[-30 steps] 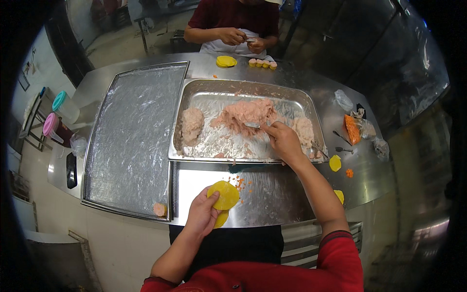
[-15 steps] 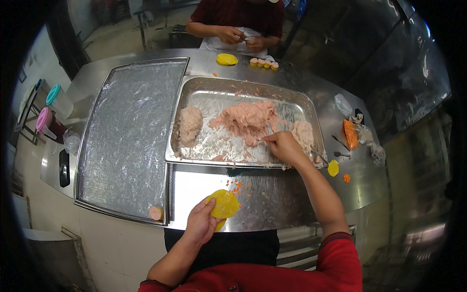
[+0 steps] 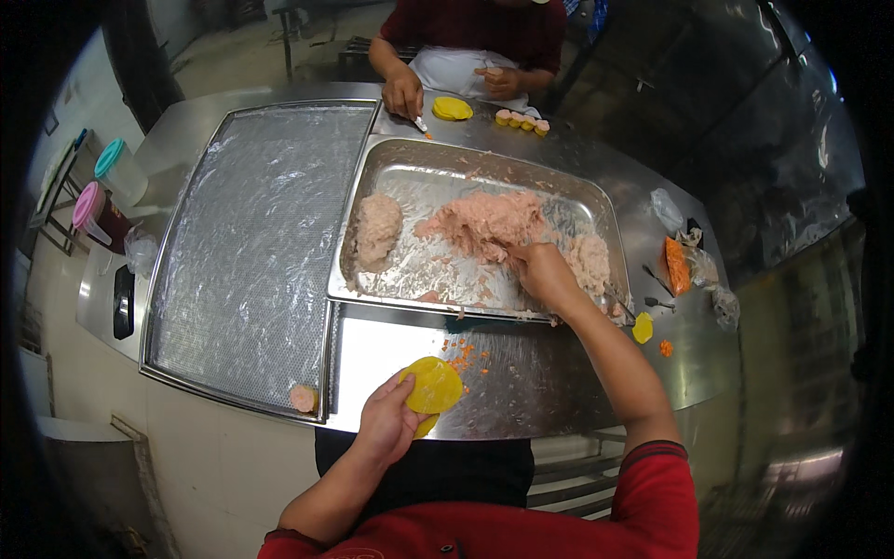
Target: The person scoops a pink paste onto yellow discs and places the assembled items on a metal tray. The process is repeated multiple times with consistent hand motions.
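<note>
My left hand (image 3: 389,421) is closed on yellow round dumpling wrappers (image 3: 434,386), held over the near table edge; one lies flat across the fingers and another shows below it. Inside the large metal tray (image 3: 484,306), my right hand (image 3: 545,272) is closed at the lower edge of a mound of pink minced meat filling (image 3: 489,222). A small metal spatula in its fingers is mostly hidden by the hand and filling. Paler heaps of mince, one on the left (image 3: 379,231) and one on the right (image 3: 589,263), lie in the same tray.
Left of the tray is a film-covered mesh rack (image 3: 256,252) with one filled dumpling (image 3: 303,399). Orange bits (image 3: 463,354) lie on the steel table. Across it, a co-worker's hand (image 3: 403,96) holds a small tool near wrappers (image 3: 453,109) and dumplings (image 3: 521,121). An orange bag (image 3: 676,265) sits right.
My right hand has pushed its tool into the pink filling. My left hand stays about where it was. The co-worker's hands have parted, one reaching toward the table. The whole view has shifted slightly.
</note>
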Motion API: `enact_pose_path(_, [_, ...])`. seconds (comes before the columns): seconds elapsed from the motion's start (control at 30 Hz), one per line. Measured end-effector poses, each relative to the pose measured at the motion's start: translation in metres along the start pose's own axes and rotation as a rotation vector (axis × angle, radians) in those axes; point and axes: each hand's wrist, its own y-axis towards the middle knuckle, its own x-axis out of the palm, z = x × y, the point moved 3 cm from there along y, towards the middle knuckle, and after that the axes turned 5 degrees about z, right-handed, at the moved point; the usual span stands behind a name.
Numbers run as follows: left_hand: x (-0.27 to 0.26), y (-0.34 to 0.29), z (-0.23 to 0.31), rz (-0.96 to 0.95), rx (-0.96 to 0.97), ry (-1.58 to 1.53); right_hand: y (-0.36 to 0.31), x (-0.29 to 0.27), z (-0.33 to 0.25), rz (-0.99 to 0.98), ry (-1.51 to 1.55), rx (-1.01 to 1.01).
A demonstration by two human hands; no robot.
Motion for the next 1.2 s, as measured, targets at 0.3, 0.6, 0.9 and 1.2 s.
enact_pose_path(0.3, [0.003,0.008,0.000,-0.008,0.045,-0.035,-0.002,0.008,-0.021,-0.223,0.297,0.130])
enact_pose_path(0.6, [0.050,0.003,0.016,-0.086,0.245,-0.117,-0.107,-0.030,-0.118,0.044,0.795,0.077])
enact_pose_path(0.9, [0.060,-0.021,0.016,-0.067,0.383,-0.076,-0.176,0.018,-0.158,0.528,0.625,-0.097])
enact_pose_path(1.2, [0.047,-0.017,0.009,-0.238,0.337,0.148,-0.190,-0.002,-0.131,0.403,0.541,-0.085])
